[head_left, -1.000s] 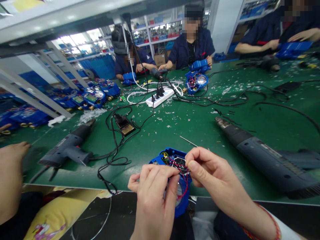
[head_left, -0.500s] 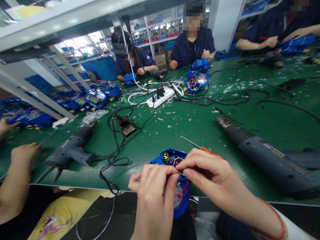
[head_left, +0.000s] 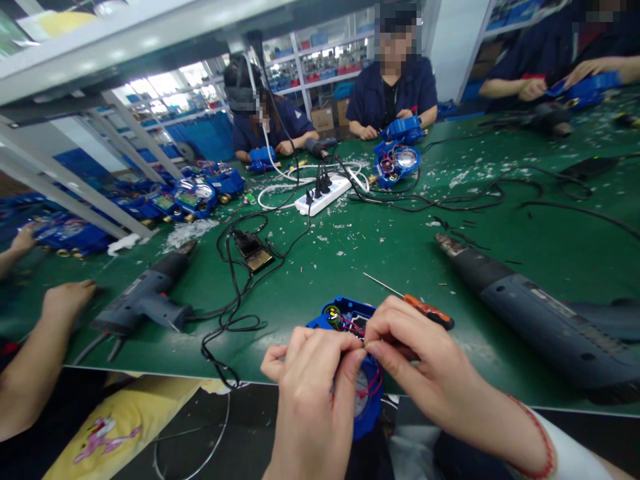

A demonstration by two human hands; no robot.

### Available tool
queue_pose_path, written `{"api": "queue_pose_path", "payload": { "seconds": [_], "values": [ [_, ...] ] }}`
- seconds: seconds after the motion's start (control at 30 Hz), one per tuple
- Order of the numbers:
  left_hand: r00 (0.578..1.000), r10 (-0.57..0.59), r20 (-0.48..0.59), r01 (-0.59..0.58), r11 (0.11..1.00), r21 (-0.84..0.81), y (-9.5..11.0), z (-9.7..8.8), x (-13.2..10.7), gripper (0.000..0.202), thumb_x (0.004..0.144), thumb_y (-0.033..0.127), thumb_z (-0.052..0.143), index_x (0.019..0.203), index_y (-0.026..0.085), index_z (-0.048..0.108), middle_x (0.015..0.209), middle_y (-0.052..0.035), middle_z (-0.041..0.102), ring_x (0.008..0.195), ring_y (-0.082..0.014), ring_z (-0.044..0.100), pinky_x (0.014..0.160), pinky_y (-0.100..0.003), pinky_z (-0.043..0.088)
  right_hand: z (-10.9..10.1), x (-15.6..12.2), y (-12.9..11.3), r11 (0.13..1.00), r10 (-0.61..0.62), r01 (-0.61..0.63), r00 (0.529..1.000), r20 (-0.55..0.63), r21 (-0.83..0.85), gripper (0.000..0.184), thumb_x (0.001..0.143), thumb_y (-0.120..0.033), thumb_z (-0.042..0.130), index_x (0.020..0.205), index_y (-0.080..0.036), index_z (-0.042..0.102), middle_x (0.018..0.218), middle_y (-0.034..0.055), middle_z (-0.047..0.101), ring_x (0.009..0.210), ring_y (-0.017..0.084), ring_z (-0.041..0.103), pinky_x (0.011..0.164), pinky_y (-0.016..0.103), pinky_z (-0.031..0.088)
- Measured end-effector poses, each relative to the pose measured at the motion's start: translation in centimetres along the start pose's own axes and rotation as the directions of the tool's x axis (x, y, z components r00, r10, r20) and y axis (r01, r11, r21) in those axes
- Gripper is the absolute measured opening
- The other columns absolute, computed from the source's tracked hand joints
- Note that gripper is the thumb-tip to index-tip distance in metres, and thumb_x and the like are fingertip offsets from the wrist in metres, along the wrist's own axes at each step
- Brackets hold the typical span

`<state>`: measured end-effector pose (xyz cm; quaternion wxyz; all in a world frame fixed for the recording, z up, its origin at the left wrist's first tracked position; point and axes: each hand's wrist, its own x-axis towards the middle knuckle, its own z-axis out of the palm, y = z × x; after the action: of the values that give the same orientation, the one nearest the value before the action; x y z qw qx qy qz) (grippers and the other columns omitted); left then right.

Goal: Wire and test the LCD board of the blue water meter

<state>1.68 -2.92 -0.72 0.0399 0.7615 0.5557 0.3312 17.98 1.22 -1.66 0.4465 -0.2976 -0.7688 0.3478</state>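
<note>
Between my hands is a blue plastic water-meter housing [head_left: 345, 315], open at the top, with red and black wires [head_left: 356, 327] coming out of its circuit board. My left hand [head_left: 313, 393] grips the housing from below and covers much of its round face. My right hand [head_left: 425, 360] pinches at the wires with thumb and fingertips, though the exact strand is hidden. Just beyond that hand, an orange-handled screwdriver [head_left: 425, 310] lies on the green bench mat [head_left: 320, 257], its thin shaft pointing up and left.
Grey heat guns [head_left: 145, 300] [head_left: 520, 307] lie on either side of my hands. Black cables run from a soldering stand [head_left: 253, 251] and a white power strip [head_left: 325, 195]. Blue meters [head_left: 193, 199] sit at the left. A co-worker's forearm [head_left: 65, 310] rests at the left edge.
My right hand has shifted slightly, showing the orange screwdriver handle in full. The co-worker's hand at the left has moved further onto the bench.
</note>
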Motion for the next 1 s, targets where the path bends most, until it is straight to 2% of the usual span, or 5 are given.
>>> {"api": "queue_pose_path", "payload": {
  "seconds": [0.3,0.57,0.67,0.83,1.0],
  "values": [
    [1.0,0.003,0.02,-0.002,1.0,-0.02,0.2,-0.1,0.0,0.016,0.086,0.01,0.062,0.087,0.025,0.056,0.079,0.009,0.067,0.074,-0.0165,0.055,0.071,-0.034,0.025,0.4,0.0,-0.1,0.766,0.431,-0.346,0.902,-0.035,0.542,0.03,0.095,-0.042,0.053,0.079,-0.017,0.048,0.067,-0.0038,0.039,0.056,0.007,0.033,0.049,0.018,0.028],
    [0.991,-0.074,0.109,0.08,0.996,-0.049,0.0,-0.7,0.0,0.014,0.09,0.015,0.057,0.093,0.028,0.057,0.08,0.0078,0.065,0.076,-0.0172,0.056,0.069,-0.033,0.03,0.2,0.4,0.0,0.472,0.537,-0.43,0.833,0.135,0.77,0.035,0.093,-0.047,0.054,0.078,-0.017,0.043,0.067,-0.0056,0.033,0.051,0.004,0.022,0.047,0.018,0.019],
    [0.985,-0.104,0.137,0.112,0.992,-0.05,0.1,-0.8,0.1,0.013,0.091,0.016,0.055,0.092,0.029,0.056,0.079,0.0069,0.064,0.076,-0.0175,0.056,0.069,-0.033,0.032,-0.1,0.5,-0.2,0.534,0.525,-0.461,0.838,0.149,0.709,0.035,0.095,-0.045,0.048,0.076,-0.017,0.043,0.064,-0.006,0.031,0.051,0.005,0.023,0.046,0.019,0.02],
    [0.981,-0.124,0.151,0.133,0.99,-0.055,0.3,-0.8,0.2,0.011,0.091,0.017,0.053,0.088,0.027,0.055,0.078,0.0057,0.063,0.076,-0.0178,0.056,0.069,-0.033,0.034,-0.8,0.7,-0.7,0.886,0.376,-0.38,0.924,0.067,0.265,0.02,0.09,-0.022,0.053,0.072,-0.014,0.056,0.067,-0.0008,0.05,0.062,0.008,0.044,0.055,0.019,0.034],
    [0.987,-0.09,0.13,0.093,0.995,-0.022,0.5,-0.6,0.1,0.012,0.09,0.015,0.054,0.086,0.026,0.057,0.079,0.0048,0.066,0.076,-0.0184,0.057,0.07,-0.033,0.033,-1.2,1.0,-1.3,0.948,0.312,-0.317,0.943,0.113,0.031,0.017,0.085,-0.011,0.053,0.07,-0.014,0.061,0.068,-0.0007,0.055,0.059,0.007,0.045,0.052,0.018,0.034]
  ]
}}
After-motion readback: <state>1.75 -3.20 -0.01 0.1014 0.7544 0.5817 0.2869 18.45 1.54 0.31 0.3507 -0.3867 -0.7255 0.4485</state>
